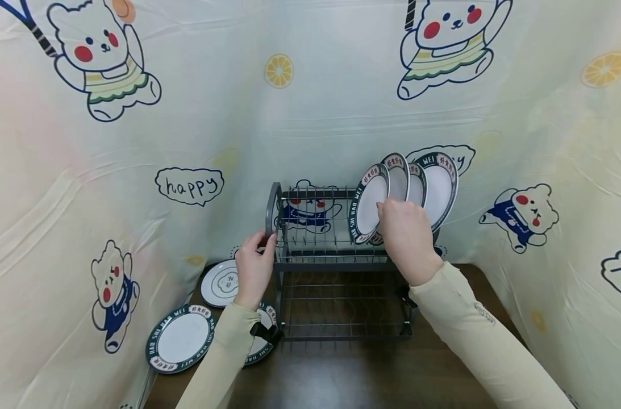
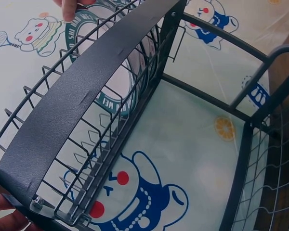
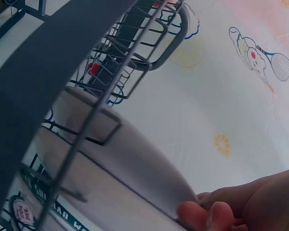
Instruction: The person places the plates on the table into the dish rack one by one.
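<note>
A dark two-tier dish rack [image 1: 330,267] stands on the brown table. Several white plates with green lettered rims lean upright in the right part of its upper tier. With its fingers at the rim of the leftmost plate [image 1: 371,204], my right hand [image 1: 407,238] pinches that plate; the right wrist view shows the fingertips on the plate's edge [image 3: 149,163]. My left hand [image 1: 254,267] grips the rack's left end frame, and in the left wrist view part of this hand [image 2: 9,216] shows at the frame's lower corner.
Left of the rack, a green-rimmed plate [image 1: 182,339] and a plate with a printed centre [image 1: 218,284] lie on the table [image 1: 341,375]. Another green-rimmed plate [image 1: 261,349] is partly hidden by the left wrist. A patterned cloth [image 1: 310,113] hangs behind and at the sides.
</note>
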`<state>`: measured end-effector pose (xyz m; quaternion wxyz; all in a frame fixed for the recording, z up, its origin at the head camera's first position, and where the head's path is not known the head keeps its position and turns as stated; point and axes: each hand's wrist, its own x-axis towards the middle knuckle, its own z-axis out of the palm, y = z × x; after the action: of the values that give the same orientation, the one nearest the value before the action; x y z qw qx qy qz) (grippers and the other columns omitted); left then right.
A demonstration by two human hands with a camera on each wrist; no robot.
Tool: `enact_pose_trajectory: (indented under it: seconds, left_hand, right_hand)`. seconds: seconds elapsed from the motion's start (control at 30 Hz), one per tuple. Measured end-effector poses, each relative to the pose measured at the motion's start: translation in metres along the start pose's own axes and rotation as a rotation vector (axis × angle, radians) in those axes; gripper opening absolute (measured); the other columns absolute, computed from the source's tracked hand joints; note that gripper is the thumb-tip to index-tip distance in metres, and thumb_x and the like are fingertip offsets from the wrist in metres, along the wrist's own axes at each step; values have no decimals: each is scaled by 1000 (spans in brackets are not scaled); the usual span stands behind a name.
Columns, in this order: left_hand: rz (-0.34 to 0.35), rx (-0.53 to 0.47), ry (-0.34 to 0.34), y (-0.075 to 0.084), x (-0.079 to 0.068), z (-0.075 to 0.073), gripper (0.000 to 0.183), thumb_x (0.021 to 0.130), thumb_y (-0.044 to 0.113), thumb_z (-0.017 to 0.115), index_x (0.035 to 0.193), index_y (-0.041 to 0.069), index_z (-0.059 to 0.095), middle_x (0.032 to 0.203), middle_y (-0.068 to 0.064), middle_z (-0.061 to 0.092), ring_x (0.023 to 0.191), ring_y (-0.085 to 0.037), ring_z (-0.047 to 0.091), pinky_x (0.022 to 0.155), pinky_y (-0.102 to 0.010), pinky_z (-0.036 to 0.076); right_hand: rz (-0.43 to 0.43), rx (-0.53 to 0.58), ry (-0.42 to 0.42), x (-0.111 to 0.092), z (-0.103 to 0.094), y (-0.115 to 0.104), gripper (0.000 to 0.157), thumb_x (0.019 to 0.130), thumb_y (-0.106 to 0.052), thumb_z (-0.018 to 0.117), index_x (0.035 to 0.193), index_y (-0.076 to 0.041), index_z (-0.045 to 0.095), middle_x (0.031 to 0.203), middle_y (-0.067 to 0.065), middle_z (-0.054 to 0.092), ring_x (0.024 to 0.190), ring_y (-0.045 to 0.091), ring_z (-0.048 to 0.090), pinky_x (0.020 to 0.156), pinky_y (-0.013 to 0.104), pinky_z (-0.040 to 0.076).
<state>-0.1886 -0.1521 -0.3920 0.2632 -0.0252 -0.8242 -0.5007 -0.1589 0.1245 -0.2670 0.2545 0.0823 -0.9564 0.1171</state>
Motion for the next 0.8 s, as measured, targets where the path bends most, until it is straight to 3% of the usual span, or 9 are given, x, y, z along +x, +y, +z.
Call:
enact_pose_trajectory:
  seconds: [0.27, 0.47, 0.67, 0.8]
  left_hand:
    - [-3, -5, 5, -2, 1, 1, 24, 105, 23, 64, 110, 3, 75, 103, -14, 69, 93, -28, 66, 73, -45, 60]
    - [3, -3, 2, -1, 1, 2, 24, 105, 24, 64, 110, 3, 75, 103, -14, 69, 91, -27, 66, 72, -43, 59]
    - [10, -5, 14, -1, 0, 1, 23, 105, 23, 64, 109, 3, 75, 103, -13, 69, 90, -26, 65, 71, -39, 57]
    - [8, -4, 13, -1, 0, 2, 24, 105, 24, 64, 109, 3, 75, 103, -13, 69, 90, -26, 65, 71, -38, 56]
  right_hand:
    - [-110, 79, 220, -11, 6, 12, 31, 105, -14, 64, 78, 2, 62, 56, 11, 53, 47, 27, 54, 42, 34, 44]
    - [-224, 161, 423, -30, 3, 34, 29, 99, -4, 66, 71, -3, 59, 55, 7, 49, 45, 21, 47, 42, 30, 37]
    - [-182, 184, 556, -44, -7, 61, 22, 98, -4, 65, 77, 1, 65, 58, 11, 58, 45, 23, 50, 42, 32, 39]
    - [-121, 191, 592, -50, -15, 78, 27, 101, -9, 60, 78, 5, 65, 61, 15, 60, 46, 26, 51, 47, 23, 38]
